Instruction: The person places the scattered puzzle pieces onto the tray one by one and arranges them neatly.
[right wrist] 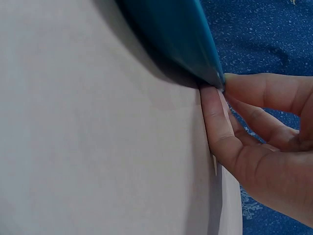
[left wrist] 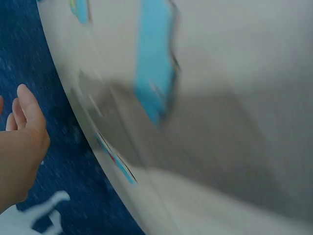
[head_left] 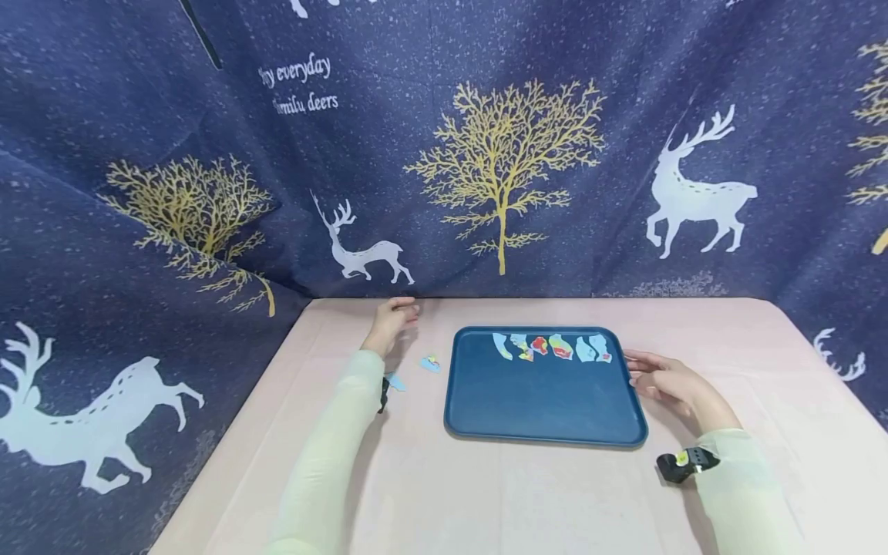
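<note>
Pieces lie in a row along the far side of a tray in the head view, with others on the worktop to its left; a tug by the right grip at the tray's right side could slide the row askew. The pieces look flat and ragged-edged, pale blue with red and yellow patches. In the left wrist view, the left grip is relaxed and seems to hold nothing; a slim piece beside the worktop's edge could fall if brushed, and a blue piece shows blurred. In the right wrist view, the right grip pinches the rim; uneven lifting could tip the dark blue tray.
</note>
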Tool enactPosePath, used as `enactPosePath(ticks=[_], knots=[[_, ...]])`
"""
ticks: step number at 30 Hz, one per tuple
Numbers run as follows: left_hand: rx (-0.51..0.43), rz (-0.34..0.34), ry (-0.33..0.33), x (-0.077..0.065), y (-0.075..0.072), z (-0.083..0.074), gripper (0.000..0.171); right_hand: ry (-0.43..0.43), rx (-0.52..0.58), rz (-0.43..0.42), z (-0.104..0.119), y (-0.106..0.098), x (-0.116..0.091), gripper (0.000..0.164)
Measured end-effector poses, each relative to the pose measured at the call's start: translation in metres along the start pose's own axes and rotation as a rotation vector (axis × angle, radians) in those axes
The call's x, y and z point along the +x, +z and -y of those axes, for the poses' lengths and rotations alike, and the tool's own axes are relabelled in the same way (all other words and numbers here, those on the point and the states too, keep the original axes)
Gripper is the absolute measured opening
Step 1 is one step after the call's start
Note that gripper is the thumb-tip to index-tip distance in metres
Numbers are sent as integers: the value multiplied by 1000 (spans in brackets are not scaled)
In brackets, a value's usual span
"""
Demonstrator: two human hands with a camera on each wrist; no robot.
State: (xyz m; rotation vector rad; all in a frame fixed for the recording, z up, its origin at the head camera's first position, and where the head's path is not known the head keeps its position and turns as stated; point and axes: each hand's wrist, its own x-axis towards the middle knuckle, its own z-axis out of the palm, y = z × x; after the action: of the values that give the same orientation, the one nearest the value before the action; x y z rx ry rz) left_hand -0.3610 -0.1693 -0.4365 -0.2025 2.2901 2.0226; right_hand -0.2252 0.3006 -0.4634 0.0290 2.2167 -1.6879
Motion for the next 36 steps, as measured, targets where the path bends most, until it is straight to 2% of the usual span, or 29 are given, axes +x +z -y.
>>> enactPosePath(ticks=[8,12,18,24,32,36], knots=[[43,-91,0,7,-38,10,42,24,100,13,1,0,4,82],[77,-117,-2,5,-50,13,42,29,103,7,2,0,4,82],[144,-163,-26,0,-58,19,41,-17,92,19,-2,-3,3,81],[249,-199,-29,1,-65,31,38,-5,107,17,-2,-2,3,81],[360,-227,18,9,-64,42,31,-3,66,12,-1,-1,2,79],[416,-221,5,8,-63,41,34,17,23,-2,-2,-1,2,79]])
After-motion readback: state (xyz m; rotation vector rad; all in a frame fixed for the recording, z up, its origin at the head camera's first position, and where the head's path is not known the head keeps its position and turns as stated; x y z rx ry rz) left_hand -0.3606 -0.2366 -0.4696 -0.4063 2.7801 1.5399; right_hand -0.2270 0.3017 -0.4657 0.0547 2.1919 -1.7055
